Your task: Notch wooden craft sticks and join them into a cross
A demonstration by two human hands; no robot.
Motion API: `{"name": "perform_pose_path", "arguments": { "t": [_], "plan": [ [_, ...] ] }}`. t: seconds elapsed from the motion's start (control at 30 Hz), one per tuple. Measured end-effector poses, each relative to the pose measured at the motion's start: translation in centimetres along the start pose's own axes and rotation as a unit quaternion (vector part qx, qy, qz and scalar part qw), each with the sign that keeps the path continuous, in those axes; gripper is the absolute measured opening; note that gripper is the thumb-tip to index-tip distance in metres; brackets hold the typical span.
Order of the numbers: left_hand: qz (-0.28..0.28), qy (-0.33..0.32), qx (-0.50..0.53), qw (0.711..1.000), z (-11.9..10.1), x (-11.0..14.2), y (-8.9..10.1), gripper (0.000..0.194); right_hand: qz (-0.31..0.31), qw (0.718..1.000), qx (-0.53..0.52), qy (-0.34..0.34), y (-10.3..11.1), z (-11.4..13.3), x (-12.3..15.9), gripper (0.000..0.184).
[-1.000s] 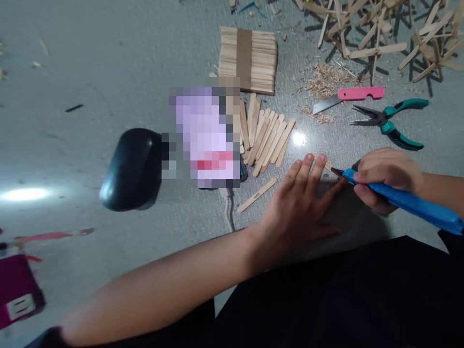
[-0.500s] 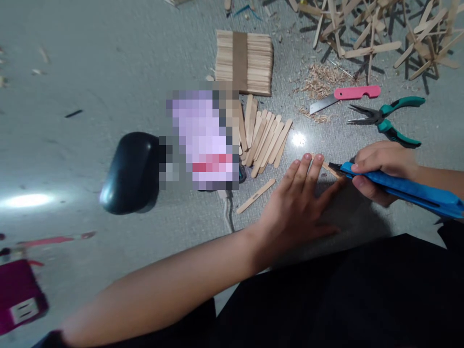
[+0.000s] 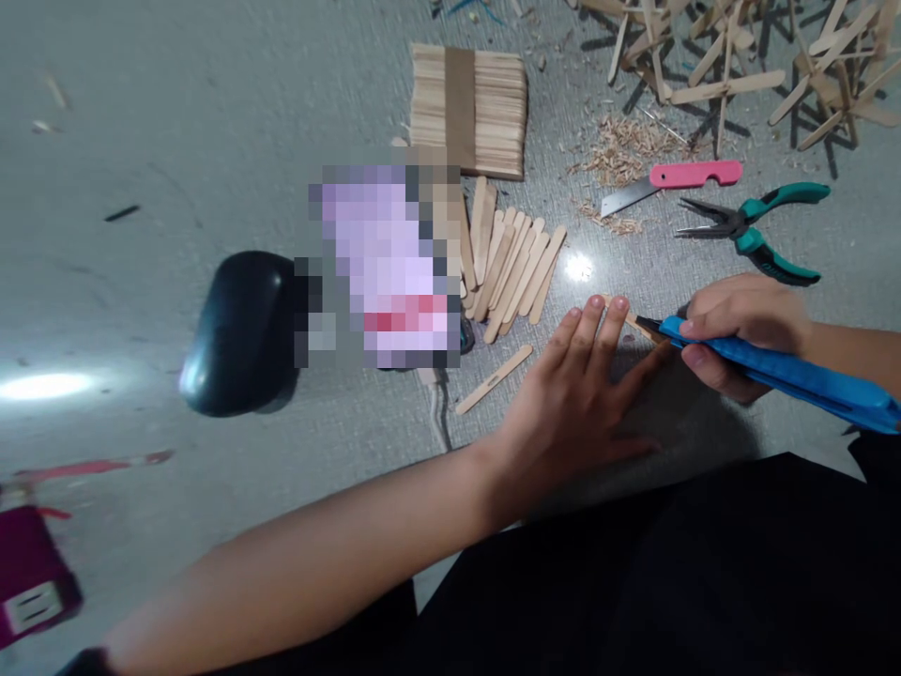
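My left hand (image 3: 573, 385) lies on the table with its fingers spread, the fingertips pressing down a wooden craft stick (image 3: 642, 326). Most of that stick is hidden under the fingers. In my right hand (image 3: 732, 324) is a blue utility knife (image 3: 795, 366), its dark tip resting at the stick between my left fingers. Left of my left hand lies another craft stick (image 3: 495, 379) with a small slot in its middle. A fanned pile of loose craft sticks (image 3: 517, 268) is just beyond.
A banded bundle of sticks (image 3: 493, 113) lies behind the pile. Pliers (image 3: 746, 230) and a pink folding saw (image 3: 694, 176) lie beyond my right hand, near wood shavings (image 3: 626, 150). Joined sticks (image 3: 725, 89) fill the far right. A black mouse (image 3: 239, 333) and a blurred-out purple object (image 3: 384, 263) are left.
The camera view has shifted slightly, so things on the left sit further left and the far things a little higher. Both hands keep nearly the same pose; the knife tip stays at the stick.
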State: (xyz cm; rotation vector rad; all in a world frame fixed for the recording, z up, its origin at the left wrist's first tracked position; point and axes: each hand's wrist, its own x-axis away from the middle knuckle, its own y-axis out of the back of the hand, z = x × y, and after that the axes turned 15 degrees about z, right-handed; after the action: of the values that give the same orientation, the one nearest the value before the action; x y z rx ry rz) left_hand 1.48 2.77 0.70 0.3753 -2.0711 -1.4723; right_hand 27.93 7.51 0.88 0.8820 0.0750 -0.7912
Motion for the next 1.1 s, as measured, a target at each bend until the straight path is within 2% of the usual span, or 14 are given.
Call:
{"name": "perform_pose_path", "arguments": {
  "t": [0.37, 0.57, 0.77, 0.97, 1.1],
  "plan": [
    [-0.011, 0.0, -0.003, 1.0, 0.0, 0.1, 0.0, 0.13, 0.028, 1.0, 0.0, -0.013, 0.6, -0.2, 0.2, 0.01],
    [-0.011, 0.0, 0.007, 1.0, 0.0, 0.1, -0.1, 0.13, 0.018, 0.999, 0.0, -0.027, 0.3, -0.2, 0.4, 0.009],
    [-0.011, 0.0, 0.001, 1.0, 0.0, 0.1, 0.0, 0.129, 0.004, 1.0, -0.016, 0.003, 0.3, -0.1, -0.1, 0.013],
    [-0.005, 0.001, 0.014, 1.0, -0.1, 0.1, 0.2, 0.131, -0.004, 1.0, -0.02, -0.004, 0.0, -0.1, -0.3, 0.014],
    [-0.014, -0.004, 0.016, 1.0, 0.0, 0.0, 0.3, 0.128, 0.025, 0.999, -0.023, -0.029, 0.3, 0.2, -0.7, 0.014]
  ]
}}
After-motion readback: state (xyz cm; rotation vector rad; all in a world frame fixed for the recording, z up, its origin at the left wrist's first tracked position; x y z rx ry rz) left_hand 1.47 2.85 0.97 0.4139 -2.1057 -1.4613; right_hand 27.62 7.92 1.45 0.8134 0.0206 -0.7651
